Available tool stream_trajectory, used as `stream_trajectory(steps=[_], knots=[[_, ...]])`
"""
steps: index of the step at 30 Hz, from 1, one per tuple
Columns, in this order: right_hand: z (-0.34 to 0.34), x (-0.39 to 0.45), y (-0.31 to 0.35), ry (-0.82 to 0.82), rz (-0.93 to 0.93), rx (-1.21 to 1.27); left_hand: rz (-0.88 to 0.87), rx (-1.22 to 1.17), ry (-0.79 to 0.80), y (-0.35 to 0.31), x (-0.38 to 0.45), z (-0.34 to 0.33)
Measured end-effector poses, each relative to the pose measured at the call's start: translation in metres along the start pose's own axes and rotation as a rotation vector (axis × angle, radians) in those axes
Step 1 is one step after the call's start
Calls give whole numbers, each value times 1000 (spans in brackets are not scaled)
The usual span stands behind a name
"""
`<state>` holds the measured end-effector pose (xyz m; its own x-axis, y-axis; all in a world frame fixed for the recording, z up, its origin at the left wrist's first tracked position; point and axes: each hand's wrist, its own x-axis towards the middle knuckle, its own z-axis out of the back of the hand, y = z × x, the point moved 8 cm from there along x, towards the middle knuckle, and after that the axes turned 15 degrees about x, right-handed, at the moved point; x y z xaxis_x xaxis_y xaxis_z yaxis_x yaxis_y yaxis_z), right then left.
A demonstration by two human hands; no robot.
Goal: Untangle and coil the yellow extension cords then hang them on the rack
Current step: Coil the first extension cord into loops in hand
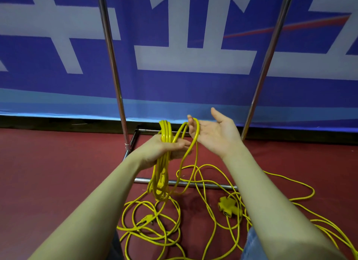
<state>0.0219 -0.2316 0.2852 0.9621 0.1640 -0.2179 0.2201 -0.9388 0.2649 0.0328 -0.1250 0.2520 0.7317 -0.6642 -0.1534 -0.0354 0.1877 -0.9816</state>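
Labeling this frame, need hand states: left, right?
Left hand: closed on the coiled yellow cord.
Right hand: open, palm up, a cord loop draped over its fingers.

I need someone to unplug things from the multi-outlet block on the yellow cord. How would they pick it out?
Look at the red floor in front of the chrome rack. Just past its bottom bar, right of centre, the socket block lies among loose yellow cord. It is the only chunky, cross-shaped yellow lump; everything around it is thin cable.
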Motion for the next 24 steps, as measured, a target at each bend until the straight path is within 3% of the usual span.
stream_trajectory(steps=[5,9,14,20,24], knots=[[-4,5,3,13,33,60,23,-11,-1,0,-3,-5],[11,9,13,-119,138,-367,-6,-97,-100,-7,-2,3],[23,6,14,-181,175,-577,-63,-438,-265,-15,5,21],[22,6,-25,40,15,-1180,-169,-617,-391,-27,5,42],[12,6,-37,123,87,-1391,-176,-631,-429,-24,2,55]])
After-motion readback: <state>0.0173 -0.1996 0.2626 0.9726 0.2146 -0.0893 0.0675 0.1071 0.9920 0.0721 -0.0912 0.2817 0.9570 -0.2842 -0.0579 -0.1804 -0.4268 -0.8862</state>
